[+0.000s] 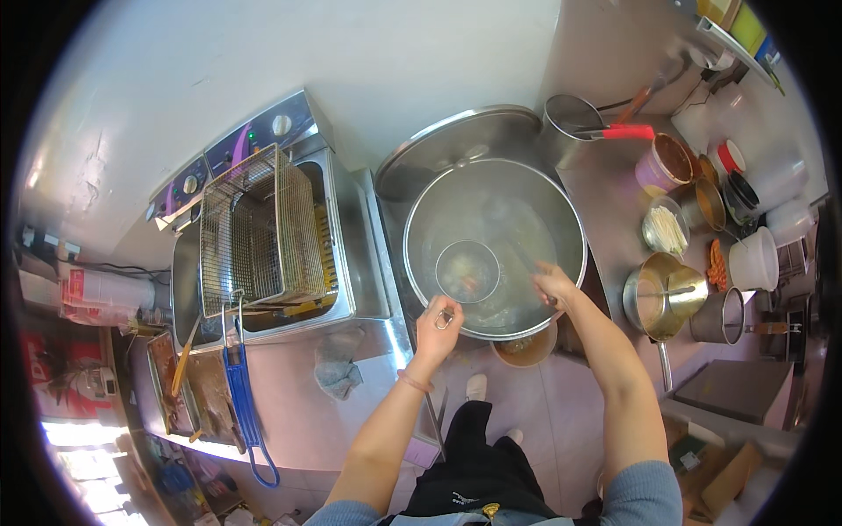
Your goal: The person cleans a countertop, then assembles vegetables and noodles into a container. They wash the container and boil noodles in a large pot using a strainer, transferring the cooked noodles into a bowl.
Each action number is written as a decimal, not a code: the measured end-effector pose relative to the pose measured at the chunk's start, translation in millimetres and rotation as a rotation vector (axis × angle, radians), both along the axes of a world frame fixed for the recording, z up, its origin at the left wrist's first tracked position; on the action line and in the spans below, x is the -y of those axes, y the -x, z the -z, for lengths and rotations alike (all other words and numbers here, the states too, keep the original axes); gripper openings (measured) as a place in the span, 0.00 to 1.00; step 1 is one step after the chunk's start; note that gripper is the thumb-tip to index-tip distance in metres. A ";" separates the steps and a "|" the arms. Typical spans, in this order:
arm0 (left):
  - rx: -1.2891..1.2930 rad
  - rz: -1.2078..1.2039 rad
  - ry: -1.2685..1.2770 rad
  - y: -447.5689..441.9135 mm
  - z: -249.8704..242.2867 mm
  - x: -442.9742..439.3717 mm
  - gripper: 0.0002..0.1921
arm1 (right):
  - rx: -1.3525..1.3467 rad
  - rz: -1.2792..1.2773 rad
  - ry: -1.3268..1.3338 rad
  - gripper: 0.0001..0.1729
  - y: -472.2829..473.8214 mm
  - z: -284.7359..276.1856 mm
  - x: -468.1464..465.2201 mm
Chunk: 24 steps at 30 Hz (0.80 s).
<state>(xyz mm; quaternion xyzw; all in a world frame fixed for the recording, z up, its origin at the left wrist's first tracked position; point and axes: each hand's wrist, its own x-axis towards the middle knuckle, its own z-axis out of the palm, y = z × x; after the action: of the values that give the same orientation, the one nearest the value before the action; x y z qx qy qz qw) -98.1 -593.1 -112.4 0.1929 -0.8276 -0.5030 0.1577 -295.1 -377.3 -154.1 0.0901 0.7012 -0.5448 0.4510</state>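
A large round metal pot (pixel 572 217) of steaming, cloudy liquid stands before me. My left hand (pixel 439 331) is closed on the looped handle of a round strainer (pixel 468 271) at the pot's near left rim. The strainer hangs inside the pot, with pinkish pieces in it. At the near right rim my right hand (pixel 552 287) grips a long thin utensil (pixel 521 255); it reaches over the liquid, and its tip is blurred by steam. A wide metal lid (pixel 460 128) leans behind the pot.
Left of the pot stands a deep fryer (pixel 358 263) with a wire basket (pixel 250 237) and a blue-handled tool (pixel 245 401). A grey cloth (pixel 339 361) lies nearby. At right are a metal saucepan (pixel 648 299), a bowl of white strands (pixel 666 230) and a tall pot with a red-handled utensil (pixel 625 132).
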 end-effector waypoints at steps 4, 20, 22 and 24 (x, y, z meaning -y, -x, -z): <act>0.009 -0.009 -0.036 -2.9 1.1 -0.9 0.05 | 0.141 0.019 0.157 0.39 -6.9 -2.4 -6.8; -0.049 -0.333 -0.529 -96.1 -14.4 -103.3 0.26 | -0.026 0.290 0.362 0.36 -243.2 -77.2 -200.5; -0.026 -0.145 -0.496 -142.8 -9.9 -146.5 0.25 | 0.002 0.380 0.371 0.35 -295.5 -56.7 -235.0; 0.036 -0.003 -0.562 -185.1 -4.9 -196.0 0.24 | 0.035 0.417 0.333 0.34 -337.8 -31.9 -266.0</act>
<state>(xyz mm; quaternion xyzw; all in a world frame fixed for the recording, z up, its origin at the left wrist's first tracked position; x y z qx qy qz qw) 87.0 -397.1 -107.5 0.2394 -0.6579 -0.7091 0.0840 42.7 -111.3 -122.2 0.1669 0.5602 -0.7321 0.3497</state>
